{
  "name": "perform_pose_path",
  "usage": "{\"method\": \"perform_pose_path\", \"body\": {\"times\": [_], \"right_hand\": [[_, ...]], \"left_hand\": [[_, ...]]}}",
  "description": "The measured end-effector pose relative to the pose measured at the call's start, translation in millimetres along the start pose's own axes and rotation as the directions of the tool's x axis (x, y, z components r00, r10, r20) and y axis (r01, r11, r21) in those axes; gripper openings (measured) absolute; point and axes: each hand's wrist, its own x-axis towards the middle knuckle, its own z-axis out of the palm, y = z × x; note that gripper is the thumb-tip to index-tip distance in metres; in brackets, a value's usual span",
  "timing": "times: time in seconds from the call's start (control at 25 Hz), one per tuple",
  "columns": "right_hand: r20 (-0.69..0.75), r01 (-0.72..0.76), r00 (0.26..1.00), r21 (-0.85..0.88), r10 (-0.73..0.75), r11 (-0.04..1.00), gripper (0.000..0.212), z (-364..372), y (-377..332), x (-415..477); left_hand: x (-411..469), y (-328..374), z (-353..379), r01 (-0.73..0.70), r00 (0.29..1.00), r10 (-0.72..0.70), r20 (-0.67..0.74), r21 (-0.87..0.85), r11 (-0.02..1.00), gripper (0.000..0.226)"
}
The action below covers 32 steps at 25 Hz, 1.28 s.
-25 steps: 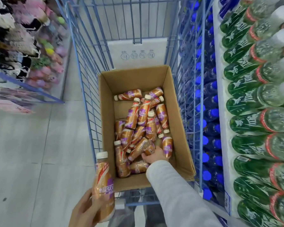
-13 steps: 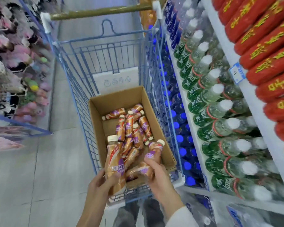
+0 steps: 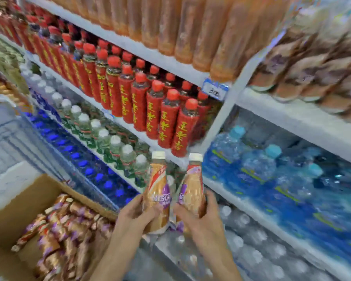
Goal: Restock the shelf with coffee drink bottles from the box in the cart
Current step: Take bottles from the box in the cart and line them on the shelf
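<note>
- The left hand was wrapped round the lower body of a gold-and-purple plastic coffee drink bottle with a cream cap, holding it upright.
- The right hand gripped a second coffee bottle of the same kind, also upright and just beside the first. The two were close, though I could not tell whether they touched.
- Half a second before, both hands had been low over the brown cardboard box in the blue wire cart, with the right-hand bottle only just lifted out. Now both bottles were raised in front of the white metal shelving, with the box down at the lower left.
- The view had swung from the cart to the shelves, and most of it was blurred.
- Many more coffee bottles lay jumbled in the box, so the restocking looked far from finished.
- Behind the held bottles stood red-labelled bottles with red caps, clear bottles with green labels and blue-wrapped packs of water.
- No open slot for the coffee drinks could be made out. Judging by the turn, carrying the pair to their shelf was the step in hand.
</note>
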Motion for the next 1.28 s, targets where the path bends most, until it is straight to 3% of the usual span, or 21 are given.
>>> {"method": "perform_pose_path", "body": {"times": [0.2,0.32,0.64,0.76,0.92,1.0,1.28], "right_hand": [[-0.193,0.159,0.969,0.005,-0.155,0.987,0.054,-128.6,-16.3,-42.4],[-0.303,0.265,0.919,0.002,-0.252,0.964,0.055,-206.9,-35.2,-70.9],[-0.461,0.439,0.768,-0.127,-0.444,0.890,0.056,-376.6,-129.5,-106.9],[-0.475,0.470,0.735,-0.157,-0.484,0.868,0.062,-424.0,-157.9,-96.0],[-0.468,0.502,0.723,-0.150,-0.508,0.852,0.065,-463.1,-169.9,-73.5],[-0.464,0.499,0.722,-0.163,-0.513,0.851,0.069,-474.0,-168.2,-60.3],[-0.425,0.500,0.726,-0.212,-0.540,0.839,0.074,-486.9,-150.7,-34.0]], "left_hand": [[-31.4,-7.9,140.0,0.010,0.970,-0.017,0.242,0.030,1.000,0.051],[-58.7,-12.7,223.7,-0.057,0.921,0.029,0.389,0.061,0.997,0.046],[-89.8,20.5,429.7,-0.251,0.720,0.148,0.678,0.056,0.966,0.037],[-80.8,29.6,488.2,-0.302,0.657,0.169,0.735,0.050,0.952,0.049],[-56.5,27.6,529.1,-0.490,0.564,0.178,0.807,0.154,0.858,0.055],[-48.3,22.5,540.9,-0.557,0.557,0.196,0.807,0.188,0.809,0.052],[-21.7,10.4,548.1,-0.622,0.486,0.193,0.853,0.182,0.762,0.052]]}}
